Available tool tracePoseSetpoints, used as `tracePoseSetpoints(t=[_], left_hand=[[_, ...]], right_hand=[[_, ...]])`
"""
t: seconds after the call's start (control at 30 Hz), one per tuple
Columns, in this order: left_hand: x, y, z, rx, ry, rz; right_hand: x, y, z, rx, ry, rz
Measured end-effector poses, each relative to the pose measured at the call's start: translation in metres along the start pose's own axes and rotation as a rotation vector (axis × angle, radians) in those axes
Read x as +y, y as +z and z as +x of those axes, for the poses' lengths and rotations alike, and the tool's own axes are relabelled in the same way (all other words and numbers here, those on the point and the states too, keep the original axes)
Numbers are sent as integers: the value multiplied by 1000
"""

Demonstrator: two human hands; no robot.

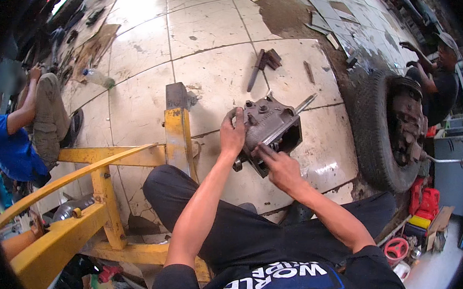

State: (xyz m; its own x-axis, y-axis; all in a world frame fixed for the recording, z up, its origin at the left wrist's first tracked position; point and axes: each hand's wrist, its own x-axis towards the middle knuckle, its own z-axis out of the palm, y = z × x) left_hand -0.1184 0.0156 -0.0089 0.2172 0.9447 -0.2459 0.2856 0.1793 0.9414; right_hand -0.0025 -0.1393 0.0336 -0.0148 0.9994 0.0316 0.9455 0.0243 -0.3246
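Note:
A grey cast-metal gearbox-like housing (267, 119) rests tilted on the tiled floor in front of me, its open side facing right and near. My left hand (233, 133) grips its left edge, fingers bent over the rim. Against the near edge lies my right hand (281, 169), its fingers drawn together and pressed on the machined rim; anything small under the fingertips is hidden. A slim metal rod (307, 102) juts out beyond the housing's far right side. Farther off, a dark hammer-like tool (256, 72) lies beside rusty metal blocks (273, 59).
A yellow steel frame (109, 206) stands close on my left. To the right is an upright tyre (376, 134) with a hub assembly. One person in blue (16, 143) sits at left, another person (444, 76) at right. A plastic bottle (98, 77) lies on the floor.

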Motion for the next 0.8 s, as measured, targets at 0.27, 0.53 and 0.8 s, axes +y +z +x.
tracePoseSetpoints(t=[0.27,0.53,0.8], left_hand=[[6,2,-10,-28,-20,-12],[3,10,-7,-35,-71,-53],[1,16,-10,-25,-72,-75]], right_hand=[[-17,-5,-4,-41,37,-34],[7,-5,-4,22,-9,-96],[5,-4,0,3,73,-53]])
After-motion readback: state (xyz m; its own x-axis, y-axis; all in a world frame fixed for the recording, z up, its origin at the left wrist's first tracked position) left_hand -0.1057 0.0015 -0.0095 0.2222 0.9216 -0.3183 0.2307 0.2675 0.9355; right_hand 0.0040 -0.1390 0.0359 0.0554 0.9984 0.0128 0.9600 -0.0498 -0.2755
